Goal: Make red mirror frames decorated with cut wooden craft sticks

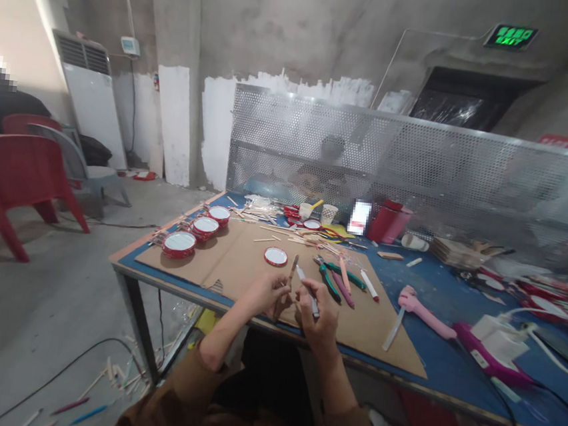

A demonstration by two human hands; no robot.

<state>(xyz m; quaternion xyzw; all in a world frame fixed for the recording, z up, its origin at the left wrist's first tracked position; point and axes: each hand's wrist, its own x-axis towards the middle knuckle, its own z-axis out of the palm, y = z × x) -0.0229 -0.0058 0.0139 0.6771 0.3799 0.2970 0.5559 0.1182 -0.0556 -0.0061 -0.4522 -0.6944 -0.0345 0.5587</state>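
My left hand (269, 295) is closed around a thin brown stick (294, 265), which it holds upright at the cardboard's near edge. Close beside it, my right hand (321, 310) grips a slim white pen-like tool (301, 274), its tip pointing up and away from me. The exact kind of tool is too small to tell. Beyond my hands, a small red-rimmed drum (276, 256) with a white face lies flat on the cardboard (239, 262). Green-handled pliers (330, 283) rest to the right, near a white marker (370, 285) with a red end.
Three red drums with sticks, the nearest one (179, 244), stand along the left. A pink hot glue gun (425, 312) lies right, beside a purple power strip (494, 357) with chargers. Behind are a lit phone (358, 217), paper cups, loose sticks and a perforated metal screen (292, 127).
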